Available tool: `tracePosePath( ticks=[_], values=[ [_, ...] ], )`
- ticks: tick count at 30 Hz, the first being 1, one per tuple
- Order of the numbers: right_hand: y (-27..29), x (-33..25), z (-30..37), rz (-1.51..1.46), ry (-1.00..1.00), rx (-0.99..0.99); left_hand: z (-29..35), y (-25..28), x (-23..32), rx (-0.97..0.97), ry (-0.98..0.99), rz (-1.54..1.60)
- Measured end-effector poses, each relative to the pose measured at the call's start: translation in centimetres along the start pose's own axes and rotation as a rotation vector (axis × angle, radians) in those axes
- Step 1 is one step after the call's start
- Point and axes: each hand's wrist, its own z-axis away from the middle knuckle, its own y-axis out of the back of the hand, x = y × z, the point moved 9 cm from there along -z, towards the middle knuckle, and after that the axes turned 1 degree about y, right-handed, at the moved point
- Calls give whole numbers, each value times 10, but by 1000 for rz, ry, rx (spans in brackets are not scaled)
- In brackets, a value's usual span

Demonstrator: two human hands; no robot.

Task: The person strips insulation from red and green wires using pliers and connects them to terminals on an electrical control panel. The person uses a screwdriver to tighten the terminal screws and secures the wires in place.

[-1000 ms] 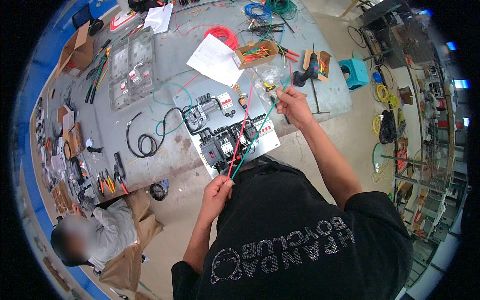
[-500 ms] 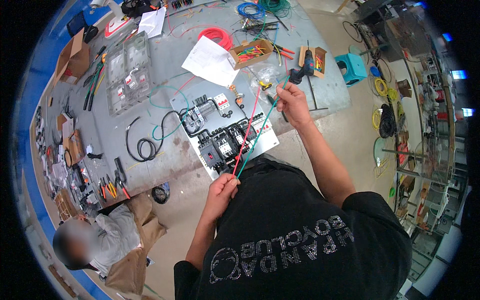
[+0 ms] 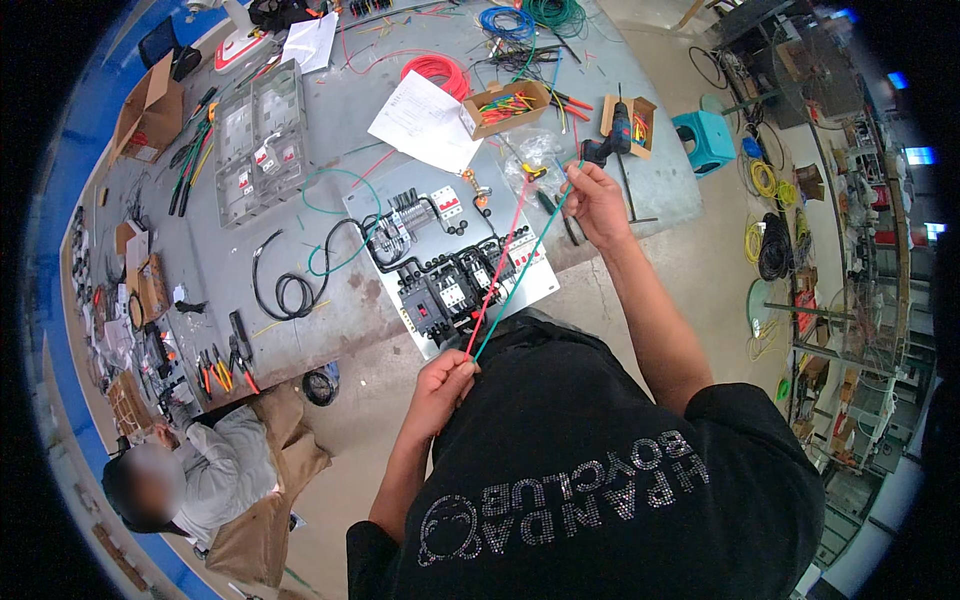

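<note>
A red wire (image 3: 500, 265) and a green wire (image 3: 528, 262) run taut and side by side between my two hands. My left hand (image 3: 443, 385) pinches their near ends close to my chest. My right hand (image 3: 597, 203) grips their far ends out over the table. Under the wires lies a white panel (image 3: 533, 292) with black contactors, breakers and black and green wiring on it.
The grey table (image 3: 330, 110) holds a sheet of paper (image 3: 425, 122), a cardboard box of wire pieces (image 3: 505, 105), a cordless drill (image 3: 612, 140), coils of red, blue and green wire, grey enclosures and pliers. A person sits low at the left. A teal stool (image 3: 708, 138) stands right.
My right hand has pushed farther out and my left hand has drawn back toward my chest, pulling the red and green wires longer and straighter.
</note>
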Motion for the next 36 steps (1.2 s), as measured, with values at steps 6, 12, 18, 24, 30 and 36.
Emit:
tracePosePath(
  ticks=[6, 12, 18, 24, 30, 36],
  values=[
    [8, 8, -1, -9, -24, -21, 0, 2, 0, 6, -23, -12],
    [-3, 9, -1, 4, -89, -60, -4, 9, -3, 23, -10, -24],
    [-2, 12, -3, -17, -111, -59, -4, 10, -2, 26, -9, -49],
    [6, 16, -1, 37, -90, -49, -5, 16, -2, 70, -107, -164],
    [8, 18, -2, 90, -84, -86, -6, 14, -6, 21, -114, -133],
    [-21, 37, 15, 101, -206, -89, -8, 19, -2, 91, -5, -136]
  ],
)
